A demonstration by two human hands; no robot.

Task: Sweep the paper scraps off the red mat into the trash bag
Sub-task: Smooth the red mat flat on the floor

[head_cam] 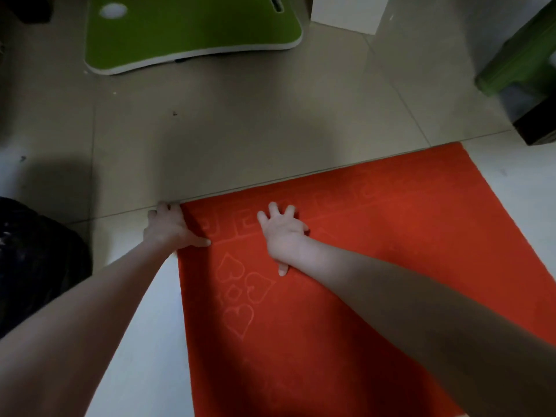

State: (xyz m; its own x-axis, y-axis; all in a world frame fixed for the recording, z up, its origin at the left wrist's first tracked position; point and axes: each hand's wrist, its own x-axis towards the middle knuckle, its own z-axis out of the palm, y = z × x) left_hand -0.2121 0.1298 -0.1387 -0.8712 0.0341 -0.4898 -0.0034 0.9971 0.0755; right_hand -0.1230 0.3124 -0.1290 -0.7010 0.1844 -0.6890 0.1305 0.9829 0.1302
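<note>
Both hands reach out onto the far left part of the red mat, which lies flat on the floor and runs from the near edge of view up to a tile seam. Left hand grasps the mat's far left corner, thumb laid on top and fingers curled over the edge; whether they tuck underneath I cannot tell. Right hand is released and flat, fingers spread, palm pressing on the mat just beside the left one.

No paper scraps show anywhere on the mat, only its pressed hearts and border pattern, so the sweeping looks done or nearly so; what seems left is straightening the mat. At the left edge sits a dark crumpled mass with pale flecks, probably the trash bag, though too dim to be sure.

Beyond the mat the tiled floor carries a couple of tiny specks, too small to name. Farther off lie a green board, a white box and a green stool
</note>
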